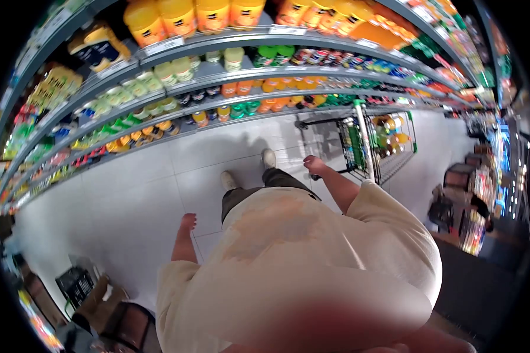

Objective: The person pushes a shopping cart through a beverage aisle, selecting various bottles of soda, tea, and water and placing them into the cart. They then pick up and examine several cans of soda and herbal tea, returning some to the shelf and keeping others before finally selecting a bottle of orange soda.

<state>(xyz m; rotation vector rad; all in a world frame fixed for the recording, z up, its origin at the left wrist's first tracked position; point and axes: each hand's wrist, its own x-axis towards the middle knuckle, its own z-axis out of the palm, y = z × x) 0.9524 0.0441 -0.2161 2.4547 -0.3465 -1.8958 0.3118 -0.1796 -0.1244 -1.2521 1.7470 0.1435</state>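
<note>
My left hand (188,222) hangs low over the tiled floor, its fingers loosely bent and nothing seen in them. On the other side, my right hand (314,163) is held out near the shopping cart (401,170), empty and with its fingers slightly curled. The cart stands to my right, its pale handle bar (364,141) apart from my hand. Inside the basket lie several bottles (390,140) with yellow and orange contents. Facing me, the drinks shelf (218,41) carries large orange bottles (178,17) on an upper level.
Lower shelf levels hold rows of soft drinks (268,56) in several colours. Behind me on the left are a black crate (75,286) and cardboard boxes (97,306). Further right, a person (482,206) is near stacked goods (472,232). My shoes (268,157) point toward the shelf.
</note>
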